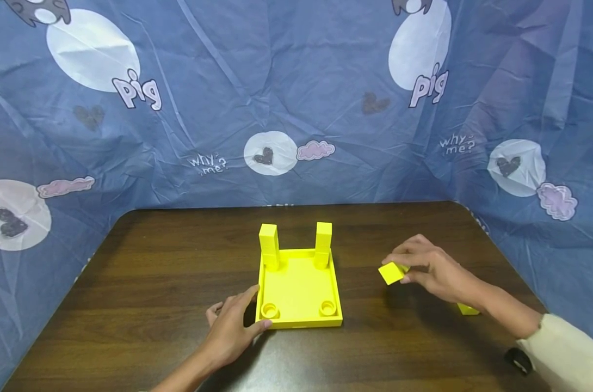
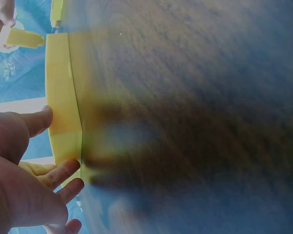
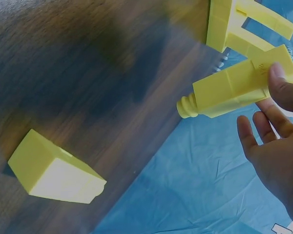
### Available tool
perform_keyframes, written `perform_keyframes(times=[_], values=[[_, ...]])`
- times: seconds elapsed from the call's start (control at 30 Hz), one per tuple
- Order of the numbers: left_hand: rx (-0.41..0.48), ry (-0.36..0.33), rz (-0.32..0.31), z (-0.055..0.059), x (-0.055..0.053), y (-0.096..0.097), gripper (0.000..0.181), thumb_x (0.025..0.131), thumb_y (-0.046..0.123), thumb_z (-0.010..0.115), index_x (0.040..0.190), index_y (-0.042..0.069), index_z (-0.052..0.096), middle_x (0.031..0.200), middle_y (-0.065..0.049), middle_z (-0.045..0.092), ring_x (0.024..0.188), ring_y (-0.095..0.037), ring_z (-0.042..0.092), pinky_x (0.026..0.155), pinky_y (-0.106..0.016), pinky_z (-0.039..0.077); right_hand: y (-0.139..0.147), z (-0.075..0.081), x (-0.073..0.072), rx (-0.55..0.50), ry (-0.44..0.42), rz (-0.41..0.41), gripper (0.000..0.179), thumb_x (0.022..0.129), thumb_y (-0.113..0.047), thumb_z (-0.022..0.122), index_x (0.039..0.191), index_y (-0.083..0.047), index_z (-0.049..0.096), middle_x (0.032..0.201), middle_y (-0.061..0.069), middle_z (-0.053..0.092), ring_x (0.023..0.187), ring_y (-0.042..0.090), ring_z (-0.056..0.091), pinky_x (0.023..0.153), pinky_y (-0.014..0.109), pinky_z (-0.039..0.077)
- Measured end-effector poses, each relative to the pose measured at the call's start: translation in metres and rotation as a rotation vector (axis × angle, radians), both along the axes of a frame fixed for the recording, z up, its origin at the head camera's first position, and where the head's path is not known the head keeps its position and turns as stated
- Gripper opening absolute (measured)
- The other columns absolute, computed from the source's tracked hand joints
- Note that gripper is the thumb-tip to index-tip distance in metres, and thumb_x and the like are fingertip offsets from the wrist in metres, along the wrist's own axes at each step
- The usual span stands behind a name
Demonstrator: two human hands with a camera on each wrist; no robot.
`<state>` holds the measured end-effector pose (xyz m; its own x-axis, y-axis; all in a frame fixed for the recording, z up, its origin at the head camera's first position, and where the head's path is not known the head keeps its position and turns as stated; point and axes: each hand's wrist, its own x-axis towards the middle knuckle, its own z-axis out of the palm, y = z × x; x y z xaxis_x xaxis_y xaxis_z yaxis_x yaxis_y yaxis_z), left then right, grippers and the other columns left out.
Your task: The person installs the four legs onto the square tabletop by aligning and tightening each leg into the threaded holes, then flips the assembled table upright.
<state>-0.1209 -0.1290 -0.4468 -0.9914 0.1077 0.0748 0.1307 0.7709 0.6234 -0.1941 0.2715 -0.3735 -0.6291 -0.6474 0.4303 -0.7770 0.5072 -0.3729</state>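
Observation:
A square yellow base [image 1: 296, 288] with a low rim lies on the table. Two square yellow legs [image 1: 269, 239] stand upright at its far corners, and round sockets [image 1: 270, 311] show at the near ones. My left hand [image 1: 232, 329] holds the near left corner, thumb on the front wall [image 2: 61, 92] and fingers along the left side. To the right of the base, my right hand [image 1: 431, 267] pinches a loose yellow leg [image 3: 234, 83] between thumb and fingers, above the table. Its ridged round peg points away from the hand in the right wrist view.
Another yellow leg [image 3: 63, 175] lies on the wooden table [image 1: 169, 261], partly hidden behind the right forearm in the head view. A blue printed cloth [image 1: 228, 81] hangs behind the table and at both sides. A small black object [image 1: 518, 360] is by the right sleeve.

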Motion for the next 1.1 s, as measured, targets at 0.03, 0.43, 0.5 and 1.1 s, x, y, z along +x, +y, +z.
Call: perform_keyframes(times=[0.03,0.43,0.5,1.1], values=[[0.002,-0.001,-0.001,0.0,0.0,0.0,0.071,0.079,0.031,0.079,0.139,0.01,0.049,0.127,-0.008,0.062,0.118,-0.03,0.052,0.096,-0.056,0.015,-0.001,0.001,0.0,-0.01,-0.012,-0.004,0.054,0.068,0.007,0.08,0.115,-0.017,0.071,0.108,-0.006,0.066,0.102,0.012,0.049,0.083,0.021,0.043],[0.016,-0.001,-0.002,0.001,0.001,0.0,0.071,0.079,0.029,0.08,0.14,0.01,0.049,0.129,-0.008,0.061,0.119,-0.03,0.051,0.096,-0.056,0.015,-0.006,0.005,0.003,-0.078,-0.129,-0.057,0.049,0.073,0.001,0.079,0.117,-0.019,0.07,0.111,-0.005,0.066,0.103,0.01,0.051,0.082,0.023,0.044],[0.017,0.0,-0.002,0.001,0.001,0.0,0.071,0.079,0.029,0.079,0.14,0.01,0.049,0.129,-0.008,0.061,0.12,-0.03,0.051,0.096,-0.055,0.015,-0.007,0.005,0.004,-0.105,-0.145,-0.059,0.05,0.073,0.002,0.079,0.117,-0.018,0.07,0.111,-0.005,0.067,0.102,0.01,0.052,0.082,0.022,0.043],[0.013,0.011,-0.004,0.001,0.001,0.0,0.071,0.079,0.027,0.08,0.14,0.009,0.049,0.128,-0.009,0.061,0.12,-0.031,0.051,0.096,-0.054,0.015,-0.026,0.003,0.012,-0.339,-0.531,-0.006,0.042,0.083,0.001,0.071,0.124,-0.003,0.064,0.116,0.012,0.063,0.09,0.018,0.063,0.073,0.03,0.055]])
